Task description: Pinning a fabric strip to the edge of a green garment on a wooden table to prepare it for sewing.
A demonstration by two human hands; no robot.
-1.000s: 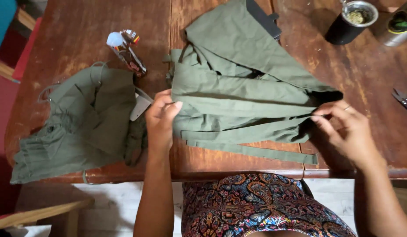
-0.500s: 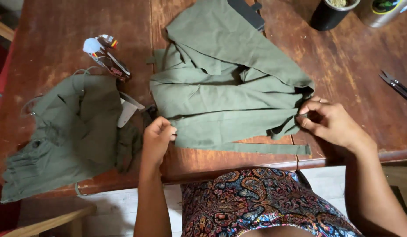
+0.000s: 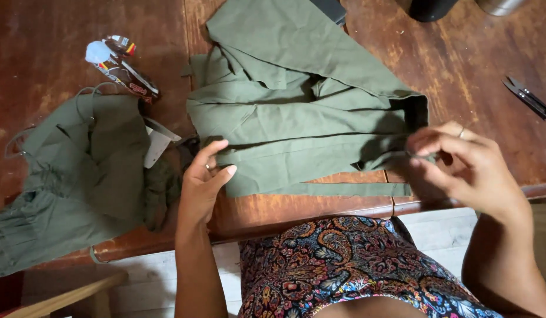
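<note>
An olive green garment (image 3: 296, 106) lies folded in layers on the brown wooden table (image 3: 461, 76). My left hand (image 3: 203, 179) rests flat on its lower left corner, thumb on the cloth, fingers apart. My right hand (image 3: 461, 168) pinches the garment's right edge between thumb and fingers, slightly blurred. A narrow green strip (image 3: 343, 189) runs along the garment's lower edge near the table's front.
A second olive garment (image 3: 73, 176) is heaped at the left, hanging over the table edge. A small colourful packet (image 3: 123, 68) and a white card (image 3: 158, 144) lie beside it. Thread snips (image 3: 529, 97) rest at the right. Dark cups stand at the far edge.
Both hands have slid along the garment's lower part, the left toward its left corner and the right gripping the right edge. The view has shifted closer.
</note>
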